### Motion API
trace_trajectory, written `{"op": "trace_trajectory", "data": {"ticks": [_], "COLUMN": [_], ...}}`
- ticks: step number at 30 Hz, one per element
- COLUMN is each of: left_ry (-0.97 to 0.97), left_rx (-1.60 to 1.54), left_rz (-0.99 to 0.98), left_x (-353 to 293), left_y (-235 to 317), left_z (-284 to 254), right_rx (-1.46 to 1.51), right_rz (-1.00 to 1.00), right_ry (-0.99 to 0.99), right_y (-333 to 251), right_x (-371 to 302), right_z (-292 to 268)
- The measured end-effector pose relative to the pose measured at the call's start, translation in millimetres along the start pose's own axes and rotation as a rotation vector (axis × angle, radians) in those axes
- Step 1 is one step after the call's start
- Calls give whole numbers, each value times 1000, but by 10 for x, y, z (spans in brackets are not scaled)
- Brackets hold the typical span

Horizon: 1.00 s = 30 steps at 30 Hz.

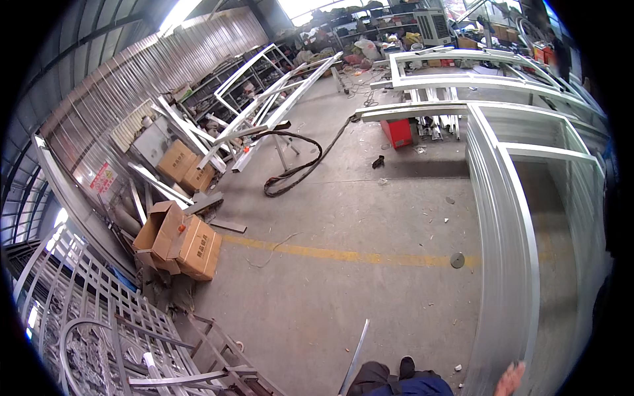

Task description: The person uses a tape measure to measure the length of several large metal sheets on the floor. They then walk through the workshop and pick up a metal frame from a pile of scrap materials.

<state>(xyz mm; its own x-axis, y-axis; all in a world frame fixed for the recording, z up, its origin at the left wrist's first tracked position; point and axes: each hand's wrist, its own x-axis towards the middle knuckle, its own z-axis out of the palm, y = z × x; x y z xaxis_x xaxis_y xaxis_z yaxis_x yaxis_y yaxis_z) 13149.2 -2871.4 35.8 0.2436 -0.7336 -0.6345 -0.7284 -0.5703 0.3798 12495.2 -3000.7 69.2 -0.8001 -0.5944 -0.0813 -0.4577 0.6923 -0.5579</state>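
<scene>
My right hand [510, 380] shows at the lower right edge, in front of or against the near end of a long white metal frame [526, 228] with ribbed, sheet-like sides. Its fingers are too blurred to make out their grip, and I cannot tell whether it touches the frame. My left hand is out of view. A thin, pale metal strip [356, 353] rises at a slant from the lower edge, left of my dark blue clothing [416, 386]. What holds the strip's lower end is hidden. One dark shoe [407, 367] shows on the concrete floor.
Open cardboard boxes [198, 249] stand at left, above a metal lattice [72, 290] and a brown steel frame [228, 360]. A thick black cable [323, 155] loops across the floor [330, 211]. Further white frames [281, 89], a red box [397, 133] and cluttered shelves lie beyond.
</scene>
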Motion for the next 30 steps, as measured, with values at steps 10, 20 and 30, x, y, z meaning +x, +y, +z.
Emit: {"op": "trace_trajectory", "data": {"ticks": [10, 20, 30], "left_ry": [-57, 16, 111], "left_rx": [-628, -843, -1016], "left_rz": [-229, -378, -506], "left_x": [1836, 3627, 5386], "left_y": [675, 711, 271], "left_z": [-1504, -3571, -5130], "right_rx": [138, -236, -333], "right_rz": [-749, -615, 109], "right_ry": [-463, -785, -996], "right_y": [-4878, -6620, -7259], "right_x": [-228, -470, 411], "right_z": [3132, 4405, 6314]}}
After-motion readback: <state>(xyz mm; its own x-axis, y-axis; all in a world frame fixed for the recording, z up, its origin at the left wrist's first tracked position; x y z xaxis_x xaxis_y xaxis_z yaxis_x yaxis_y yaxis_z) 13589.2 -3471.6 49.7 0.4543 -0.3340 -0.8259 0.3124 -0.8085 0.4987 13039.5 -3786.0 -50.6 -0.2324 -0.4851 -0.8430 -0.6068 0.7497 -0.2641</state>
